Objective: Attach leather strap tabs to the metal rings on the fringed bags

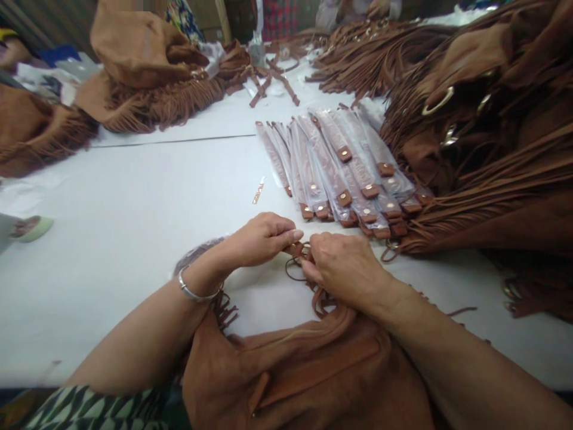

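A brown suede bag (pixel 295 370) with fringe lies at the table's near edge, in front of my body. Beyond its opening, my left hand (pixel 264 239) pinches the end of a brown leather strap (pixel 296 249) between thumb and fingers. Close beside it on the right, my right hand (pixel 342 266) is closed around thin brown cord and a ring at the strap's end. A loop of the cord (pixel 293 270) hangs between the two hands. My right fingers partly hide what they grip. A silver bangle (pixel 197 289) circles my left wrist.
Plastic-wrapped straps (pixel 344 173) with metal studs lie in a pile beyond my hands. Fringed brown bags (pixel 501 137) are heaped at the right, more bags (pixel 138 65) at the far left. A small green dish (pixel 38 230) sits at the left edge. People are across the table.
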### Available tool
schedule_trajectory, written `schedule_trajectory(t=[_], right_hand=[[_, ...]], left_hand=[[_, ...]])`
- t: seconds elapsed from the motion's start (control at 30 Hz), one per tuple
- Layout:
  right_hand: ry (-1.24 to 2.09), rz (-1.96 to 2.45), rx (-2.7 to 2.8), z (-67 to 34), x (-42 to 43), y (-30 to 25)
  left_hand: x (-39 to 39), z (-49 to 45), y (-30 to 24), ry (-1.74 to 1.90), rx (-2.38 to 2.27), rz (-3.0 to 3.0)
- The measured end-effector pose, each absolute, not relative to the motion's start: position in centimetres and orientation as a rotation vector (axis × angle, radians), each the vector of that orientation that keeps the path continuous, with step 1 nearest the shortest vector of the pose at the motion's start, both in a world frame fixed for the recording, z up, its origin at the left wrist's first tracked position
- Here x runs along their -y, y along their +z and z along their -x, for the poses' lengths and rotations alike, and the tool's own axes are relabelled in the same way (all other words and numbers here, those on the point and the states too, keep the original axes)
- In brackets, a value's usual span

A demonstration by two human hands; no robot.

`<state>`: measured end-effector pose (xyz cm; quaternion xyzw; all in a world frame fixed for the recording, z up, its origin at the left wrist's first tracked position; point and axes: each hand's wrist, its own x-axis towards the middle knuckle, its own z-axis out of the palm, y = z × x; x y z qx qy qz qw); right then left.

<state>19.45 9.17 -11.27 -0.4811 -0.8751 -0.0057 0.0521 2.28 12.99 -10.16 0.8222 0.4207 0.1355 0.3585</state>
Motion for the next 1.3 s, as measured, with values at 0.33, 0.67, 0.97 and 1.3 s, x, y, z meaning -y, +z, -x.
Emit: schedule_trajectory(t=[0.33,0.67,0.97,1.3], right_hand=[[0.308,1.421,2.704,-20.0,-10.1,-11.9],[0.216,1.476,2.623,-21.6,-10.6,-10.9],[0.497,1.246,2.493,-22.4,-11.2,-12.0],[0.792,1.036,2.696,-21.8,-10.2,-11.5]], left_hand=[[-12.4,-1.8,-9.1,0.142,-1.283,-2.454],[-11.0,-2.0,-8.7,-0.124,-1.16,-2.599],[-11.7,-1.4,-9.6,0.115,-0.976,-2.701],[-12.0,-0.9,-9.1,0.124,-0.715,-2.17]])
